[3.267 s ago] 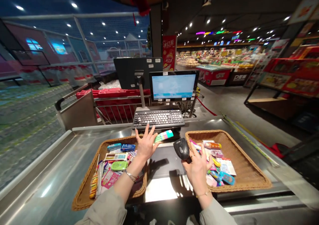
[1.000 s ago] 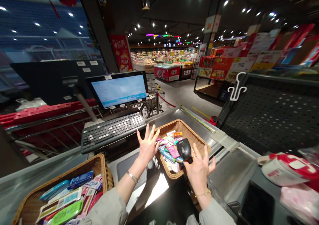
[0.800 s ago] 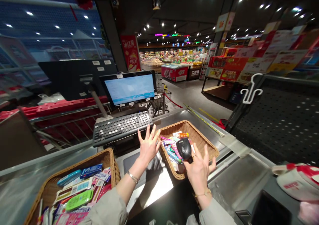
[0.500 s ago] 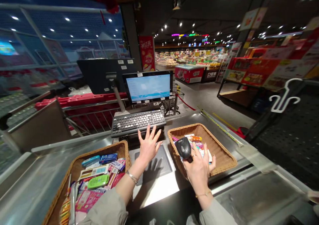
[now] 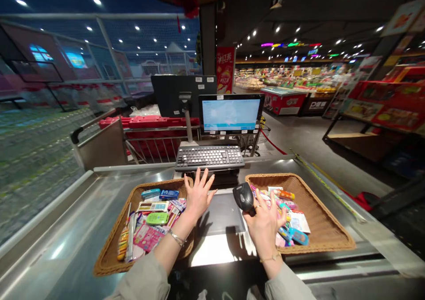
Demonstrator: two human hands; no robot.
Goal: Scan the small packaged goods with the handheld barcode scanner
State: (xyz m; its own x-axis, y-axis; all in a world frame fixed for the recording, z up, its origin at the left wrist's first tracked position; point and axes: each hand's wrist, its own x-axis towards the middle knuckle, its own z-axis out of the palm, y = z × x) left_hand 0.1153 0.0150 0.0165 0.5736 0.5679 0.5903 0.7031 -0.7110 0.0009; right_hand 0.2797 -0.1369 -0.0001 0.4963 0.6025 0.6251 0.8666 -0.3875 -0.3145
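Note:
My left hand (image 5: 198, 198) hovers with fingers spread between the left basket and the grey pad (image 5: 222, 213) on the counter, holding nothing. In my right hand (image 5: 265, 222) is a black handheld barcode scanner (image 5: 243, 197); its head shows at the thumb side, the handle is hidden, and some fingers stretch outward. This hand is over the left edge of the right wicker basket (image 5: 327, 211), which contains small packages, an orange tube (image 5: 285, 194) and a blue item (image 5: 299, 236). The left wicker basket (image 5: 111, 242) holds several packs, including a green one (image 5: 157, 219).
A black keyboard (image 5: 209, 157) lies in front of a lit monitor (image 5: 230, 114). A second dark screen (image 5: 174, 96) stands behind on a pole. The metal counter (image 5: 66, 242) runs along both sides; a cart (image 5: 156, 147) stands beyond it.
My view has turned left, so the baskets, keyboard and monitor sit farther right in the picture. My hands and the scanner have swung left over the counter, the scanner staying with my right hand.

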